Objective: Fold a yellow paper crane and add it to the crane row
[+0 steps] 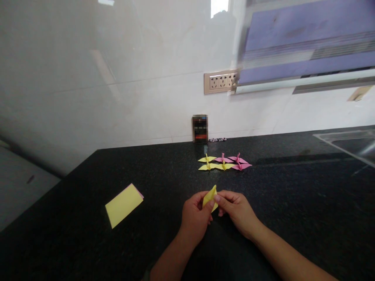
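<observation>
A small folded piece of yellow paper [210, 196] is pinched between both my hands just above the black countertop [88, 249]. My left hand [194, 217] grips its lower left side with closed fingers. On its right side my right hand [236, 208] holds it with thumb and fingertips pressed together. Behind them, several finished paper cranes [224, 162], yellow and pink, lie in a small cluster.
A stack of yellow paper sheets [123, 204] with a pink one underneath lies at the left. A small dark box [200, 128] stands against the white wall under a socket strip [220, 81]. A sink edge [348, 142] is at the far right.
</observation>
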The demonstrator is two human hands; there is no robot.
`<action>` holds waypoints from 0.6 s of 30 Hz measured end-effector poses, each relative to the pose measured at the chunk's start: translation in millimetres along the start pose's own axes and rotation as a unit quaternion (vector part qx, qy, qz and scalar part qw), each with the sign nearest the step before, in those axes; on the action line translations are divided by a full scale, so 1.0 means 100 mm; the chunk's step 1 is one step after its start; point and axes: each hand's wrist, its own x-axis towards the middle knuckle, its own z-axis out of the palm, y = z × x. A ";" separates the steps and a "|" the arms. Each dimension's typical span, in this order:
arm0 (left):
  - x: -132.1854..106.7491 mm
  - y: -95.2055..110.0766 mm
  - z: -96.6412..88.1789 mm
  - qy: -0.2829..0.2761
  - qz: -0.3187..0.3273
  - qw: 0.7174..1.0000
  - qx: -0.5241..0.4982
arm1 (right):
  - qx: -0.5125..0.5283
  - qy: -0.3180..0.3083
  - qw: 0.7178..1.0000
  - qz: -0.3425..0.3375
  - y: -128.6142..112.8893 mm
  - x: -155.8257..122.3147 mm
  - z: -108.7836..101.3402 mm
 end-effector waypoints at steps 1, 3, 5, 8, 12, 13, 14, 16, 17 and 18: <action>0.00 0.00 0.00 0.000 0.003 1.000 0.004 | 0.002 0.001 1.000 -0.002 0.00 0.00 0.00; 0.00 -0.01 -0.01 -0.003 0.007 1.000 0.013 | 0.005 0.004 1.000 -0.005 0.00 0.00 0.00; 0.01 -0.01 -0.01 -0.007 0.012 1.000 0.020 | 0.006 0.004 1.000 -0.006 0.02 0.00 -0.01; 0.00 0.01 -0.01 -0.010 0.016 1.000 0.024 | 0.005 0.004 1.000 -0.004 0.03 0.01 -0.01; -0.01 0.03 -0.01 -0.010 0.011 1.000 0.022 | 0.000 0.012 1.000 0.001 0.02 0.00 -0.01; -0.01 0.03 0.00 -0.010 0.012 1.000 0.020 | -0.001 0.015 1.000 0.002 0.02 -0.01 -0.01; -0.01 0.03 0.00 -0.009 0.012 1.000 0.019 | -0.003 0.018 1.000 0.003 0.03 -0.01 -0.01; -0.01 0.03 0.00 -0.009 0.011 1.000 0.021 | -0.007 0.026 1.000 0.005 0.04 -0.01 -0.02; -0.01 0.03 0.00 -0.009 0.009 1.000 0.022 | -0.008 0.029 1.000 0.006 0.06 0.00 -0.02; -0.01 0.03 0.01 -0.011 0.007 1.000 0.023 | -0.009 0.032 0.999 0.008 0.07 0.00 -0.02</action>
